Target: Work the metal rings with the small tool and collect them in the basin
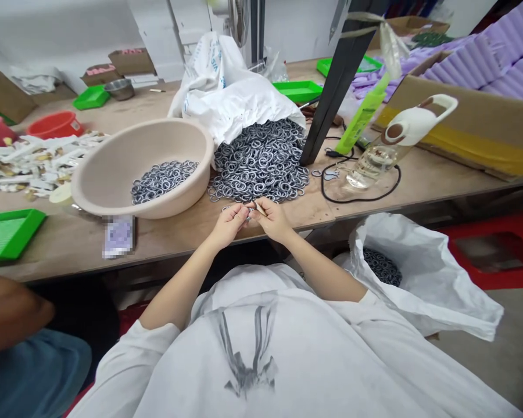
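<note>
Near edge of wooden bench [157, 239], centre: left hand [232, 219] and right hand [271, 219] close together, just in front of a big pile of grey rings [261, 159]. Right hand wrapped around a thin, pale-handled tool [260, 209], slanted across the fingers. Left hand with thumb and fingertips pinched together; a small grey bit [250, 215] between both hands, mostly hidden. Cannot tell whether gripped by the left.

Pile at the mouth of a white sack [239, 101] lying on its side. Left of pile: wide beige tub [86, 168], smaller heap of rings inside. Right of pile: black post [337, 87], then clear bottle [368, 162] with white lid, black cord [361, 201] looped around its base. Below bench, right: open white bag [440, 278], more rings inside. Far left: loose white pieces [30, 165], green tray [15, 244] nearer. Lower left: bent arm [13, 313] of a co-worker.
</note>
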Demonstrator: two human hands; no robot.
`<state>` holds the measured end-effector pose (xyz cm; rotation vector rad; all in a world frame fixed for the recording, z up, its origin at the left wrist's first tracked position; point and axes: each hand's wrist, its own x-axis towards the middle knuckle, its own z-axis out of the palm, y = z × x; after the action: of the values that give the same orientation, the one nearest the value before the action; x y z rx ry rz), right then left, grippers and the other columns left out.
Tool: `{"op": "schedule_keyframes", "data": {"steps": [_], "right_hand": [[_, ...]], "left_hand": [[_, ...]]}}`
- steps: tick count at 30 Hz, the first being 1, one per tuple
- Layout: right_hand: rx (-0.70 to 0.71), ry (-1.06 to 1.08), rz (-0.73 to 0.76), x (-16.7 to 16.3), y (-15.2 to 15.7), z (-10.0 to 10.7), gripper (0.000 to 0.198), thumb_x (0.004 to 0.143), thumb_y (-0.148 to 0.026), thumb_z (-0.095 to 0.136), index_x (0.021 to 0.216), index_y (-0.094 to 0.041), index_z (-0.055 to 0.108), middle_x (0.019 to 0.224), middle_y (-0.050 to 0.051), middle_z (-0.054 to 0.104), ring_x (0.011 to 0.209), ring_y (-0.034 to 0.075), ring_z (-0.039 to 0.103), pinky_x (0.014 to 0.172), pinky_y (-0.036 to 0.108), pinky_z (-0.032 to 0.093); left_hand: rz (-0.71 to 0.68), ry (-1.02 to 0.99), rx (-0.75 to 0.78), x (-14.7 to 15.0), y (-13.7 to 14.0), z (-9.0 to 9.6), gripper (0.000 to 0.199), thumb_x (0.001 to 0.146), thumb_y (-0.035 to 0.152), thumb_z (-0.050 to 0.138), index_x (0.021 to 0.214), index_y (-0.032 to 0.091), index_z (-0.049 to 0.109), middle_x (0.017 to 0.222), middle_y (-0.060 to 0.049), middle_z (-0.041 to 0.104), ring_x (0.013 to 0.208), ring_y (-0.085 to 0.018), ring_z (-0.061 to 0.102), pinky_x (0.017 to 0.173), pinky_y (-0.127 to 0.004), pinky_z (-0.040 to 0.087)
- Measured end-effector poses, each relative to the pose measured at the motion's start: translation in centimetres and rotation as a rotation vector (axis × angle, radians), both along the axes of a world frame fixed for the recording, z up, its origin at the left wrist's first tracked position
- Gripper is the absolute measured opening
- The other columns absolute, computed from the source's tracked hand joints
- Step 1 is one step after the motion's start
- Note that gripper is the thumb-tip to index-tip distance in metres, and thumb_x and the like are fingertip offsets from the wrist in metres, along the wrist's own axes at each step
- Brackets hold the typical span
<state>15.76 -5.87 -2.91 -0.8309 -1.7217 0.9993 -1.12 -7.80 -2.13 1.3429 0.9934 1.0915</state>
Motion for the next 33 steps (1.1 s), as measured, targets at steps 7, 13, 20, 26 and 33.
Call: {"op": "schedule_keyframes", "data": {"steps": [7, 13, 20, 26, 33], "right_hand": [[-0.053, 0.012, 0.046, -0.6, -0.7, 1.1, 0.043, 0.092, -0.061, 0.054, 0.098, -0.019, 0.065, 0.081, 0.001, 0.061, 0.075, 0.016, 0.057, 0.072, 0.029, 0.044], [-0.152, 0.002, 0.059, -1.0, -0.9, 3.3, 0.045, 0.089, -0.064, 0.058, 0.097, -0.020, 0.066, 0.080, 0.001, 0.062, 0.073, 0.016, 0.057, 0.070, 0.029, 0.045], [0.021, -0.195, -0.052, -0.2, -1.8, 5.2, 0.045, 0.095, -0.062, 0.048, 0.083, -0.021, 0.061, 0.067, 0.000, 0.053, 0.060, 0.013, 0.047, 0.058, 0.028, 0.034], [0.317, -0.417, -0.013, -0.5, -3.2, 5.0, 0.045, 0.101, -0.054, 0.040, 0.075, -0.021, 0.057, 0.066, 0.003, 0.056, 0.061, 0.016, 0.050, 0.061, 0.030, 0.034], [0.391, -0.483, -0.027, -1.1, -3.3, 4.5, 0.049, 0.101, -0.054, 0.039, 0.068, -0.021, 0.055, 0.061, 0.002, 0.053, 0.059, 0.016, 0.045, 0.060, 0.031, 0.030]], "left_hand": [[0.064, -0.071, -0.046, 0.4, -0.4, 0.9, 0.054, 0.077, 0.068, 0.066, 0.064, 0.017, 0.054, 0.053, 0.002, 0.049, 0.046, -0.007, 0.036, 0.044, -0.022, 0.026], [0.152, -0.250, -0.210, 1.6, -1.9, 3.2, 0.051, 0.075, 0.066, 0.069, 0.069, 0.018, 0.055, 0.052, 0.003, 0.048, 0.044, -0.006, 0.034, 0.040, -0.020, 0.022], [0.166, -0.363, -0.364, 1.4, -3.4, 4.2, 0.051, 0.076, 0.064, 0.070, 0.068, 0.018, 0.050, 0.049, 0.004, 0.047, 0.041, -0.005, 0.033, 0.038, -0.019, 0.024], [0.218, -0.482, -0.453, 1.2, -4.2, 4.0, 0.052, 0.071, 0.061, 0.077, 0.069, 0.019, 0.046, 0.050, 0.007, 0.044, 0.041, -0.004, 0.034, 0.039, -0.017, 0.027], [0.208, -0.520, -0.539, 1.0, -4.5, 3.8, 0.053, 0.071, 0.061, 0.077, 0.068, 0.019, 0.045, 0.049, 0.007, 0.043, 0.040, -0.003, 0.033, 0.038, -0.016, 0.024]]}}
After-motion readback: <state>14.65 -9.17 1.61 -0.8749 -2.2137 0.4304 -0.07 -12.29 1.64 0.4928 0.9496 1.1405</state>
